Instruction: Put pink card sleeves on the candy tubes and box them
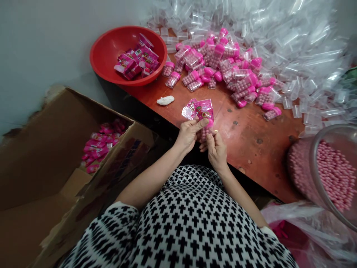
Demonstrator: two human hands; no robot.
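Note:
My left hand is closed, its thumb pressing on the pink cap of a small clear container of pink candy balls. My right hand pinches the lower end of the same container. A printed pink wrapper stands up just beyond the cap, against the container; how far it covers it I cannot tell. Beside it, a few shiny pink labels lie at my left fingertips. Both hands are at the table's near edge. Some of my fingers are hidden behind the container.
Filled containers with pink caps are heaped on the table, before many clear tubes. A red bowl holds pink packets. A white lump lies nearby. Left is a cardboard box; right, a tub of pink balls.

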